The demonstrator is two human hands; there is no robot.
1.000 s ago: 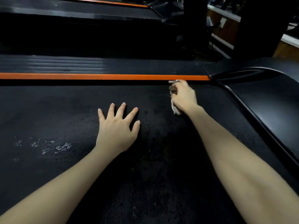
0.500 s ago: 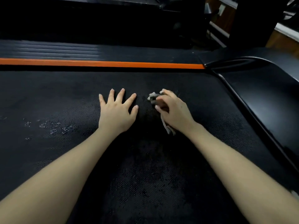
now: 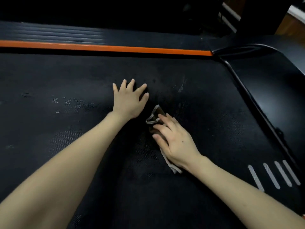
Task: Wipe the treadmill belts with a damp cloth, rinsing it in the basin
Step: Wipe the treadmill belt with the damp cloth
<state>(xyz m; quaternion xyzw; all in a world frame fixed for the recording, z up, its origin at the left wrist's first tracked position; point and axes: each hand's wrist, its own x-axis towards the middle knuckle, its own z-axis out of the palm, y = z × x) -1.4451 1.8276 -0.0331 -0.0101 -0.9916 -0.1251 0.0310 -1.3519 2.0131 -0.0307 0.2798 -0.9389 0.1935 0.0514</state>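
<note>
At lower centre, the right hand [image 3: 177,141], pressing the cloth [image 3: 156,117] flat, had dragged it back from the orange stripe [image 3: 105,47] across the belt [image 3: 49,162], finishing a stroke; higher up, the left hand [image 3: 130,100] lay open, bracing.

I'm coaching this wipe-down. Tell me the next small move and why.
Probably sweep the cloth under the right hand leftward past the braced left hand, since pale specks show on the belt there.
</note>
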